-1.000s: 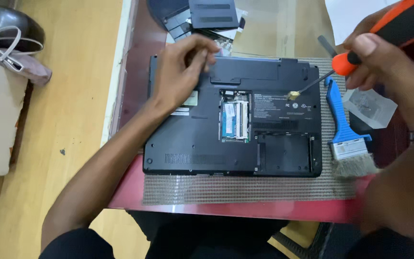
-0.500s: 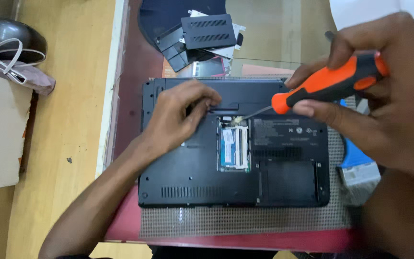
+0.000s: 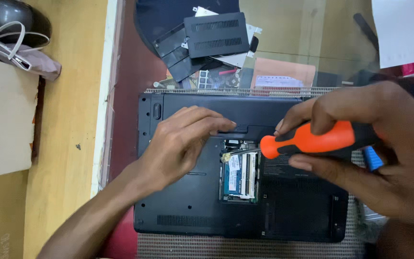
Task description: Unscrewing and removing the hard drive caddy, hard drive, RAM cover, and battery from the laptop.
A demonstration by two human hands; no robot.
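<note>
The person works on a black laptop [image 3: 192, 201] that lies upside down on a grey woven mat [image 3: 245, 247]. Its underside faces the camera, and 1 small cover is already off, so an open bay shows a memory module [image 3: 239, 175] with a blue-green board and white labels.

The right hand [image 3: 374, 148] is wrapped around a screwdriver [image 3: 312, 140] with an orange and black handle, and the thin shaft points left to the upper left corner of the bay, where its tip meets something small and yellowish; what it is cannot be told. The left hand [image 3: 183, 144] rests flat on the laptop just beside the bay, with fingers stretched toward the edge of the battery strip; it grips nothing.

The step in hand seems to be work with the tip at that corner of the bay. The next move probably calls for a steady tip and light pressure, because the module sits very near.

Behind the laptop lie loose black cover plates [image 3: 216, 33].
</note>
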